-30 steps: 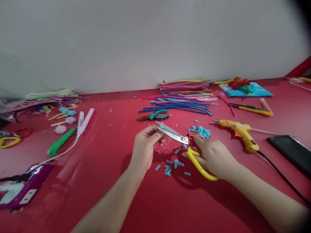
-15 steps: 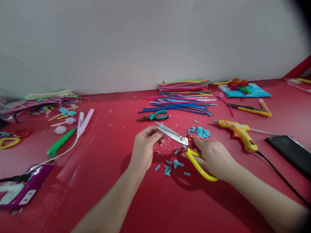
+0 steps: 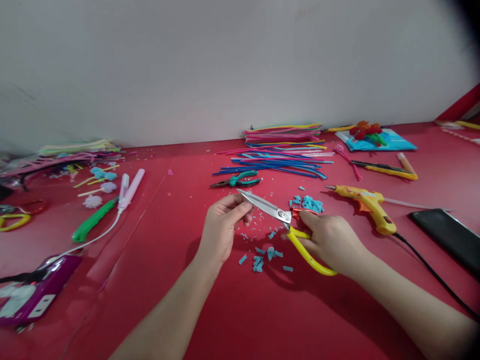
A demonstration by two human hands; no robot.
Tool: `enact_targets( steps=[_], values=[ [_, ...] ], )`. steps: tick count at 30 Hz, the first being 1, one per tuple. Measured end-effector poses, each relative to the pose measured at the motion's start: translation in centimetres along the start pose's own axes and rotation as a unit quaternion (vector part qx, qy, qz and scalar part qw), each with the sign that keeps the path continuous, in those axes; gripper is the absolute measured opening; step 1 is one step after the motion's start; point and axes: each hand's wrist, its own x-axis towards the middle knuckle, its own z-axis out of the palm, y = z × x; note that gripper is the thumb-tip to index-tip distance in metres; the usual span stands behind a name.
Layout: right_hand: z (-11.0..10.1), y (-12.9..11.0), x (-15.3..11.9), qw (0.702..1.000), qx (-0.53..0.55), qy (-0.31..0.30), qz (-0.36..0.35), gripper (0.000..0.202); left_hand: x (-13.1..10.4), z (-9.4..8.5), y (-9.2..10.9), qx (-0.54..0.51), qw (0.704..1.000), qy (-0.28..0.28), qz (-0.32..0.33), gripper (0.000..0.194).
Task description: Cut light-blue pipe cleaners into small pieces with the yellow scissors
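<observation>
My right hand grips a pair of scissors with one yellow and one red handle. The blades point up and left and look nearly closed. Their tips reach past the fingertips of my left hand, whose thumb and fingers are pinched; what they hold is too small or hidden behind the blades. Below the hands lie several short cut light-blue pieces. A heap of trimmed light-blue pieces sits just beyond my right hand. Tiny blue scraps are scattered on the red table between the hands.
Teal-handled pliers lie beyond the blades, before bundles of colored pipe cleaners. To the right are a yellow glue gun and a black phone. On the left are a pink styling iron, a green-handled tool and a purple device.
The scissor blades have closed together at the left fingertips, and the yellow handle has risen slightly. My left hand has hardly moved.
</observation>
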Motion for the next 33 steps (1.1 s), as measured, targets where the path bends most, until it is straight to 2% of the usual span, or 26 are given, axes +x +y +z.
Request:
enact_targets(
  steps=[4,8,13,16,19,25,31,33],
  values=[
    [-0.3,-0.4,0.3,0.994,0.100,-0.024,0.040,0.032,0.0,0.0,-0.2,-0.011,1.000,-0.015,-0.010,0.007],
    [-0.6,-1.1,0.7,0.967,0.241,-0.043,0.077,0.029,-0.2,0.2,-0.3,-0.017,0.998,-0.050,-0.039,0.007],
    [-0.9,-1.7,1.3,0.897,0.420,-0.026,0.131,0.020,-0.5,1.0,-0.6,0.028,0.990,-0.115,-0.080,0.012],
    [-1.2,-2.1,1.3,0.846,0.514,-0.022,0.142,0.014,-1.0,1.6,-0.9,0.103,0.982,-0.138,-0.075,0.014],
    [-1.3,-2.3,1.2,0.819,0.557,-0.032,0.134,0.013,-1.4,2.0,-1.1,0.186,0.966,-0.170,-0.056,0.013],
    [-0.7,-2.3,1.0,0.845,0.524,-0.033,0.105,0.008,-1.7,2.3,-1.3,0.332,0.925,-0.181,0.033,0.011],
    [-1.2,-2.1,1.1,0.845,0.512,0.021,0.151,0.012,-1.6,2.2,-1.0,0.372,0.907,-0.187,0.061,0.011],
    [-1.3,-2.2,1.2,0.849,0.503,0.002,0.159,0.017,-1.6,2.3,-1.0,0.374,0.908,-0.180,0.066,0.012]
  ],
)
